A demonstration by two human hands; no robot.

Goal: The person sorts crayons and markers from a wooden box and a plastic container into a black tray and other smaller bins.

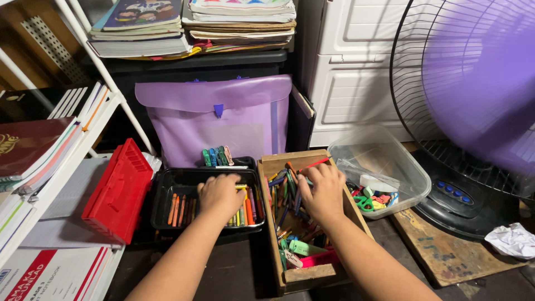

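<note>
Left hand (220, 192) lies knuckles-up on crayons (247, 209) in black tray (167, 184), grip not visible, right hand (323, 192) digs fingers-curled into wooden box (304, 273) just right of tray; better pinch one crayon per transfer, lay it parallel

Bottom left, a white box (53, 273) with a red diagonal band and printed lettering lies flat under the white shelf (67, 161). Above it, on that shelf, a dark maroon book cover (25, 142) shows a gold emblem. Up top, a stack of books (139, 25) shows a colourful illustrated cover. No screens or signs are in view.
</note>
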